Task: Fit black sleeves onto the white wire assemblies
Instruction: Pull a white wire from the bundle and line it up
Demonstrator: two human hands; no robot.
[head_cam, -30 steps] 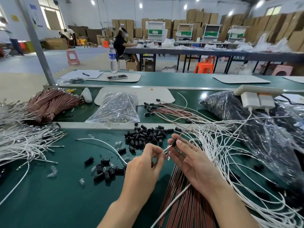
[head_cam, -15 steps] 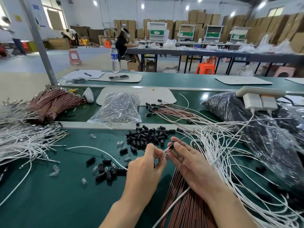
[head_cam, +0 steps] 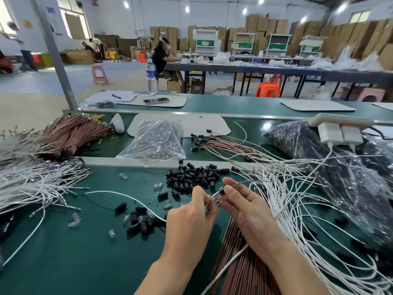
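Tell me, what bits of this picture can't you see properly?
- Head view: where the wire enters the black sleeve is hidden by the fingers of the right hand.
- The left hand closes over the wire end it pinches.
- The contents of the dark bag are blurred by crinkled plastic.
- The water bottle label is too small to read.
- The white wires run off the right edge.

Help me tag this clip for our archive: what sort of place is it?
Most likely a factory assembly floor. A long green workbench holds heaps of white wires and loose black sleeves, stacked cardboard boxes line the back wall, and another worker sits at a further table.
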